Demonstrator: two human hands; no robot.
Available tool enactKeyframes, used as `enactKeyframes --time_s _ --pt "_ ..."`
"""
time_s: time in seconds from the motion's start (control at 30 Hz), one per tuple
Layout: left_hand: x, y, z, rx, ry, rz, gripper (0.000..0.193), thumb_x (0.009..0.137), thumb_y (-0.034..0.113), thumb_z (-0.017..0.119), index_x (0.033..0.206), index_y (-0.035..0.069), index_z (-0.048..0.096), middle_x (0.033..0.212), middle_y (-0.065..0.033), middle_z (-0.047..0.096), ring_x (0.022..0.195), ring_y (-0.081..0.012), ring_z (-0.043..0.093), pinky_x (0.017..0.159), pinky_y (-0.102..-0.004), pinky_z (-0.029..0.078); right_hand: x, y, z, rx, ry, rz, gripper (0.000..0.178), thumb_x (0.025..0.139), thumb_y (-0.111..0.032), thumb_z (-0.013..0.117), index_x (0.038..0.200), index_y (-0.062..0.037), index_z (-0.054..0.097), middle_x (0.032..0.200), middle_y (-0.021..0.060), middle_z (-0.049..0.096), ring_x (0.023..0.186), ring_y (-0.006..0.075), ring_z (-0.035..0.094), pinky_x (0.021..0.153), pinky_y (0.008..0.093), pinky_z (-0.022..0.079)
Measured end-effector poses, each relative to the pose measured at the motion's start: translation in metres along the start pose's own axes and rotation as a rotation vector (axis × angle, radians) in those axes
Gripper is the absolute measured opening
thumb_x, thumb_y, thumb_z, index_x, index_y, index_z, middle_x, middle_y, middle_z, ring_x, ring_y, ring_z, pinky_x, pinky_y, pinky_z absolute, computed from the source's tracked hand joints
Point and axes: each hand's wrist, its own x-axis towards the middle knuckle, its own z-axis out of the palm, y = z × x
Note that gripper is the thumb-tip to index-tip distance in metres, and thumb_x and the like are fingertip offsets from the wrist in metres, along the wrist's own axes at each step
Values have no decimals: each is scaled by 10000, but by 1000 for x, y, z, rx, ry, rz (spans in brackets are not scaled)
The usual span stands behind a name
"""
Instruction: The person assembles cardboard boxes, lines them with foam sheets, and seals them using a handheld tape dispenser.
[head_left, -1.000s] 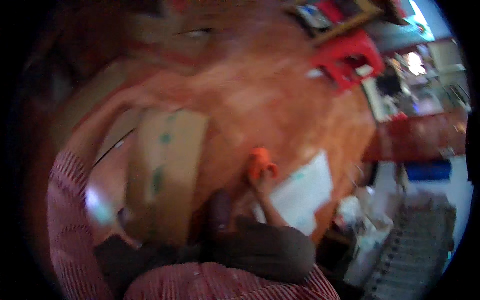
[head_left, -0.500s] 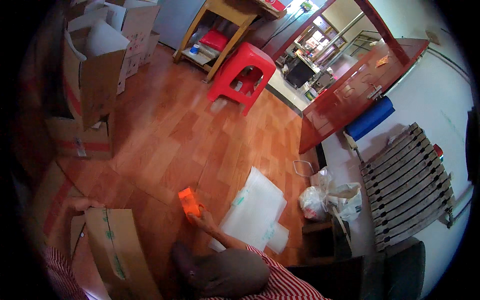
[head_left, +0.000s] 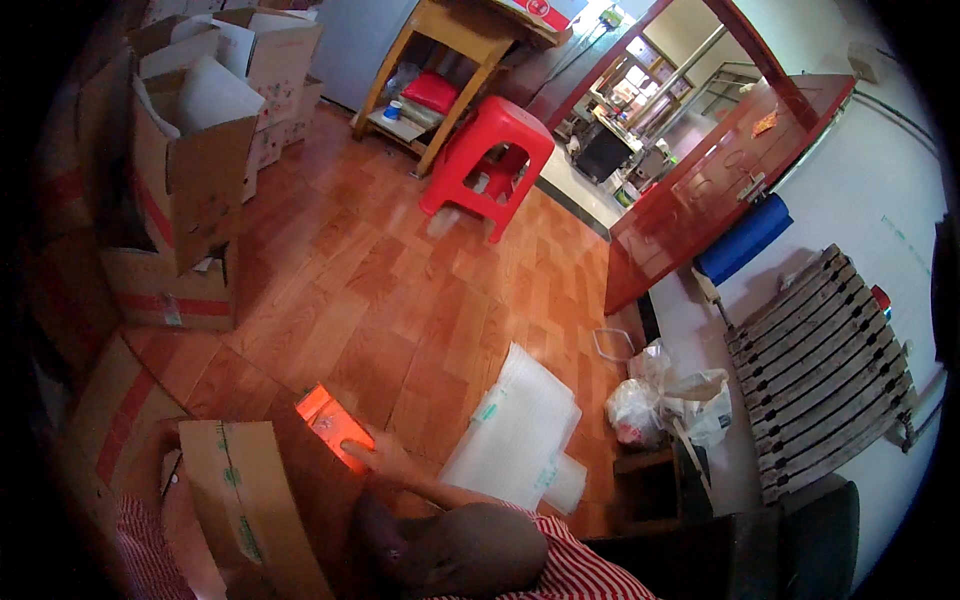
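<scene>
In my right hand [head_left: 375, 458] is an orange tape dispenser [head_left: 335, 425], held over the floor left of my knee, with the thumb across its near end. A closed cardboard box [head_left: 245, 495], with a strip of green-printed tape along its seam, stands at the lower left. My left hand [head_left: 165, 447] is at the upper left edge of this box; its fingers are dim and hidden by the box. The dispenser is apart from the box, to its right.
White foam sheets [head_left: 515, 430] lie on the wooden floor right of my arm. Plastic bags [head_left: 640, 405] sit by the wall, below a slatted wooden rack [head_left: 820, 370]. Open cartons [head_left: 200, 150] are stacked at left. A red stool [head_left: 490, 160] stands ahead, near an open door [head_left: 710, 190].
My right hand has moved left toward the box, turning the tape dispenser so its long side shows. My left hand's fingers have left the box's top edge and dropped lower behind it.
</scene>
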Motion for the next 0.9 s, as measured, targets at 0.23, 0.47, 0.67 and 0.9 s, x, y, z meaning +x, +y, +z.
enactKeyframes --time_s 0.23,0.47,0.67,0.9 --pt "-50 22 -31 132 685 361 408 834 238 611 1150 -12 548 1038 -56 607 929 -143 574 757 -281 482 -12 -93 -44 323 -65 -16 392 820 -275 651 1095 -6 576 929 44 628 849 128 569 765 285 459" --pt "-142 121 137 -387 288 780 522 844 381 607 1169 -18 517 1045 -98 591 906 -185 586 794 -334 470 -21 -163 -67 89 -323 -244 445 757 -259 695 1098 -11 555 914 79 604 860 158 562 762 312 450" --pt "-158 104 154 -379 155 769 342 815 329 649 907 -1 646 847 -72 645 713 -132 587 612 -272 454 -33 -194 -60 28 -487 -326 543 746 -303 669 1170 -6 507 1050 131 587 934 213 569 840 328 433" --pt "-182 106 163 -308 294 712 322 810 278 653 911 -28 634 812 -68 644 681 -116 589 596 -259 464 -33 -197 -45 -8 -485 -395 508 732 -341 675 1098 -13 548 962 146 614 881 231 600 794 342 451"
